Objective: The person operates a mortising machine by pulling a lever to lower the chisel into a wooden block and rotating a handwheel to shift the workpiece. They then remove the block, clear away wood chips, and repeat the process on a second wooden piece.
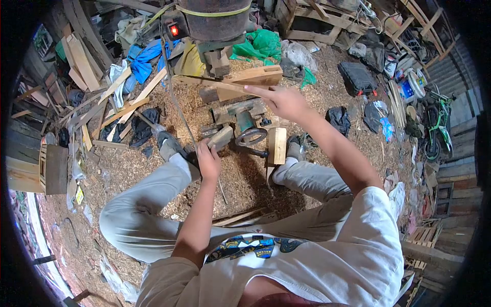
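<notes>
My left hand (208,161) is low in front of me, its fingers closed at the near end of a short wooden block (221,138). A long thin dark cord or rod (179,105) runs down past that hand. Farther forward, my right hand (286,104) grips the right end of a thin wooden strip (209,82), index finger stretched along it. Under the strip lies a thicker piece of wood with a slot (261,75). Between my hands stands a green metal fixture (244,121) with a round handwheel (251,136).
A dark drum-shaped machine body (212,23) with a red-lit switch (174,30) stands ahead. An upright wood block (277,146) sits by my right shoe. Scrap boards (82,61) pile at left; a black case (357,78) and green bicycle (438,123) stand at right. Shavings cover the floor.
</notes>
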The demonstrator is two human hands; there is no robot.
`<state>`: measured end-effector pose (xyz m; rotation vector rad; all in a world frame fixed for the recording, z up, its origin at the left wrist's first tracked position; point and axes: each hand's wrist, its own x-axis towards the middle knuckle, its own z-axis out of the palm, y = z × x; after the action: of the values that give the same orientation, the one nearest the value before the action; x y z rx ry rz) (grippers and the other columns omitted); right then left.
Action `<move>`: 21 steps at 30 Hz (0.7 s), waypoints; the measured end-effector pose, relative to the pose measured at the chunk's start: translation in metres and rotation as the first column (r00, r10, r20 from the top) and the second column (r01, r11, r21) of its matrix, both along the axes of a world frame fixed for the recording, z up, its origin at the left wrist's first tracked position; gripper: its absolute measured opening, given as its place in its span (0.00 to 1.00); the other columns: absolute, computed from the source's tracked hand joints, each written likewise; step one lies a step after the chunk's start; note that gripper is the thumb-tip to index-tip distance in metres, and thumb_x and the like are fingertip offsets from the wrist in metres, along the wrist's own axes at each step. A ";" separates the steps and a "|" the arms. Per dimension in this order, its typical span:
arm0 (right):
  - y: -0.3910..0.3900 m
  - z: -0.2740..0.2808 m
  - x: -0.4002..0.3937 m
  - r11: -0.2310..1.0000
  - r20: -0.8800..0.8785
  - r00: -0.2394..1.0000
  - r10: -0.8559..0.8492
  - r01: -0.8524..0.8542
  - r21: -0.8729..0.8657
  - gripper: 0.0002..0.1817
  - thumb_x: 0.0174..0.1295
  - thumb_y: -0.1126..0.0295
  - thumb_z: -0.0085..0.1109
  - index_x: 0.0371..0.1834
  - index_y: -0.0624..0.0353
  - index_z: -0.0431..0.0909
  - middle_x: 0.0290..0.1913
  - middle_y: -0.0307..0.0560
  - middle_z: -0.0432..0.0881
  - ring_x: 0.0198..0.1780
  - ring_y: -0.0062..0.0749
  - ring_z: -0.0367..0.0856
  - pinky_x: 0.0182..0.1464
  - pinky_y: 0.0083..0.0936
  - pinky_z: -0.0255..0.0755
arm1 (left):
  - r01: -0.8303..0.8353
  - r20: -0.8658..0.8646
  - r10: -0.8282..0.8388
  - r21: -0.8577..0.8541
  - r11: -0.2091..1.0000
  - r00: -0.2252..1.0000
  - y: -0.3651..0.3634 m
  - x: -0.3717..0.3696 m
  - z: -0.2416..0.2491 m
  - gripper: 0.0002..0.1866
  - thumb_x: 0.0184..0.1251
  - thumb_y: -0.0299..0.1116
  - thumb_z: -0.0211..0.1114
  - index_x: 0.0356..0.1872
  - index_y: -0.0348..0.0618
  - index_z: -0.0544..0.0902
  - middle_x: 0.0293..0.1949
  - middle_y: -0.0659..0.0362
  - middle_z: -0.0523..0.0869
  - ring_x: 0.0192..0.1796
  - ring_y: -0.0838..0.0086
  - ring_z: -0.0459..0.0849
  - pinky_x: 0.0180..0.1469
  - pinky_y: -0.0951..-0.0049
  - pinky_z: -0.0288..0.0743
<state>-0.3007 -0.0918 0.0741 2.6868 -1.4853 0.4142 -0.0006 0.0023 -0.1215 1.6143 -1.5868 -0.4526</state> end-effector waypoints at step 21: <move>0.006 0.003 0.003 0.992 0.117 0.991 -0.067 0.053 0.117 0.36 0.78 0.60 0.59 0.84 0.09 0.63 0.29 0.57 0.83 0.29 0.54 0.85 0.34 0.48 0.80 | -0.003 -0.016 0.002 -0.024 1.000 1.000 -0.001 0.004 0.002 0.16 0.80 0.24 0.60 0.64 0.33 0.76 0.59 0.38 0.81 0.65 0.39 0.78 0.70 0.49 0.71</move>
<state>-0.2972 -0.0853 0.0775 2.7395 -1.6663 0.5124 0.0031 0.0018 -0.1191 1.5904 -1.5724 -0.4423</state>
